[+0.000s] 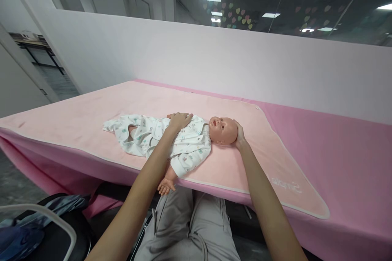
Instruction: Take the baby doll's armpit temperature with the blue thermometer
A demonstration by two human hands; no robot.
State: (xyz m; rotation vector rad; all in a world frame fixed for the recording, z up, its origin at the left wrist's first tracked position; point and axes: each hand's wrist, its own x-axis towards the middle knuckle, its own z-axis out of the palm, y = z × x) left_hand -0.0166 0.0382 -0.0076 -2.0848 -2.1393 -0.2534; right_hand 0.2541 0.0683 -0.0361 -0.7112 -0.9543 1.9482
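Note:
A baby doll in a white patterned outfit lies on its back on a peach mat, its head toward the right. My left hand rests flat on the doll's chest and belly, fingers spread. Against the top of the doll's head is my right hand, cupped round its far right side; most of its fingers are hidden behind the head. One doll arm hangs over the near edge of the mat, its small hand open.
Pink cloth covers the table beneath the mat. A white wall with glass above runs behind the table. At the lower left stands a black chair with clothing on it and a curved pale bar.

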